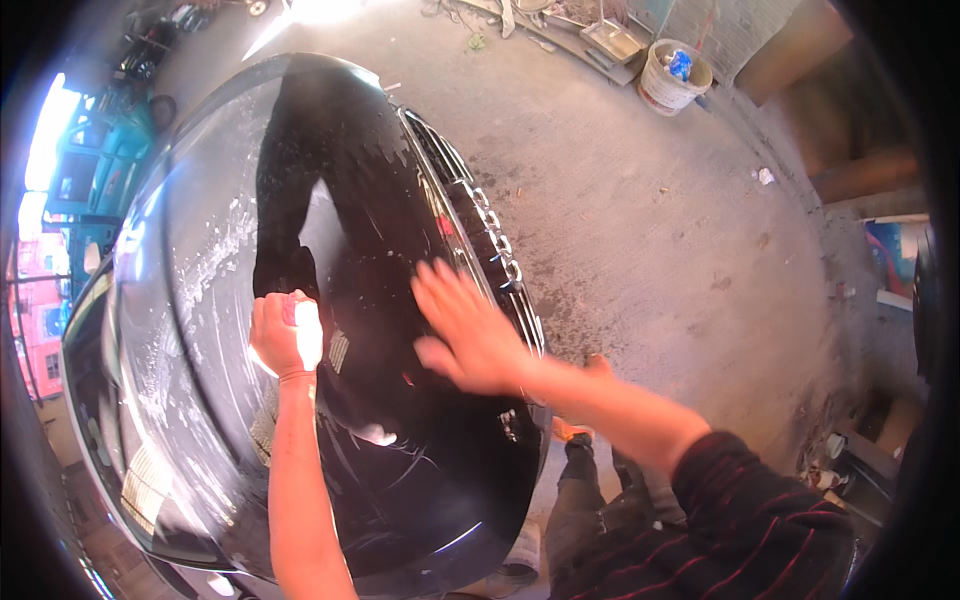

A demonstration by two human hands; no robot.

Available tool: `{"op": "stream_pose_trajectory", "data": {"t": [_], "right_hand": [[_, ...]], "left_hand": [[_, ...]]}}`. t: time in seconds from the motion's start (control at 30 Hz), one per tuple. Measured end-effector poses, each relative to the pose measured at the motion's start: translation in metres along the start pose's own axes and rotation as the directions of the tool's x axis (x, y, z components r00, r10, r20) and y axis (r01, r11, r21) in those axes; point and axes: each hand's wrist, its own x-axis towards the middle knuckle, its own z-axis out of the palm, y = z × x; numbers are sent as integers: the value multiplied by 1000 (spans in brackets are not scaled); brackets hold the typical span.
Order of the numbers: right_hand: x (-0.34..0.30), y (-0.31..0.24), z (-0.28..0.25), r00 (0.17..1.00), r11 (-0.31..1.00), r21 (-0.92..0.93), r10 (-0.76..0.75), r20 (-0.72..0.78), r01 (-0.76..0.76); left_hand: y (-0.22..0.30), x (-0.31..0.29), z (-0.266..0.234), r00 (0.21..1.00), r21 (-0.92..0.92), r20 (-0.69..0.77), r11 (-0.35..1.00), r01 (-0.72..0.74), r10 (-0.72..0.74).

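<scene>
The glossy black hood (390, 470) of a car lies before me, covered with pale wet-looking streaks and smears on its left part. My left hand (283, 332) is closed in a fist against the hood, sunlight glaring white on one side of it. What it grips, if anything, I cannot make out. Fingers outstretched and a little blurred, my right hand (465, 330) is over the hood close to the chrome-trimmed grille (485, 225). Nothing shows in that hand. Whether its palm touches the hood I cannot tell.
Beyond the grille stretches a grey concrete floor (640, 230) with damp spots. A whitish bucket (672, 80) holding something blue stands at the far right. A teal vehicle (95, 160) is at the far left. Assorted items (850, 455) crowd the right edge.
</scene>
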Motion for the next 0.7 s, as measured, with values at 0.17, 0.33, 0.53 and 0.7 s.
{"op": "stream_pose_trajectory", "data": {"t": [0.17, 0.33, 0.53, 0.7], "right_hand": [[-134, -21, 5, 944, 994, 55, -105, 312, 92], [106, 80, -16, 983, 998, -36, 42, -177, -50], [-127, -20, -6, 970, 996, 94, -16, 242, -7], [-196, -16, 22, 945, 992, 49, -125, 303, 116]], "left_hand": [[8, 5, -6, 1000, 21, -2, 1000, -1, 1], [18, 9, 9, 998, -103, 20, 993, 54, -52], [-4, -1, 1, 988, -132, 66, 980, 150, -142], [-9, -3, 3, 983, -144, 88, 974, 172, -161]]}}
